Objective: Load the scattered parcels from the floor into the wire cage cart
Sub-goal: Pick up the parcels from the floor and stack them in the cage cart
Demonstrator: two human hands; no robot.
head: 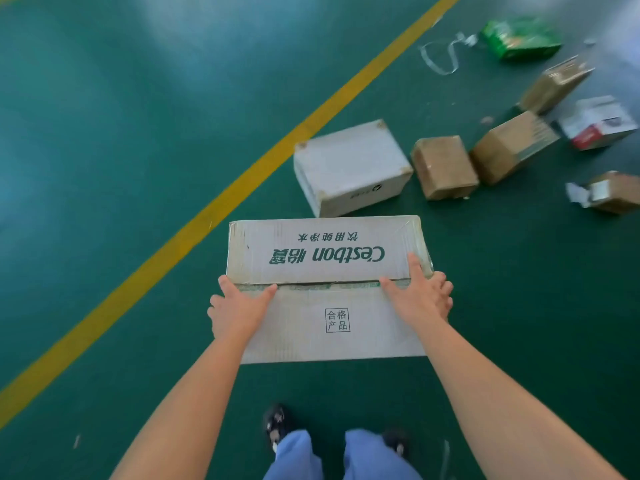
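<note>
Blue trouser legs [301, 455] and dark shoes [275, 424] stand on the green floor [104, 133] at the bottom edge of the view, and just ahead of them 2 bare arms reach down to a large printed carton [329, 285]. Left hand [235, 306] wraps the carton's left edge, thumb on top and fingers curled over the side; right hand [420, 296] does the same on the right edge, fingers spread, clamping the carton between the 2 palms. Whether it is off the floor yet I cannot tell. Beyond it, right of the yellow line [242, 181], lie a white box [349, 164], 3 brown boxes [445, 166], a taped parcel [613, 195], a red-and-white box [595, 123] and a green pack [519, 38]. No cage cart shows, so by my reckoning most of the loading remains.
</note>
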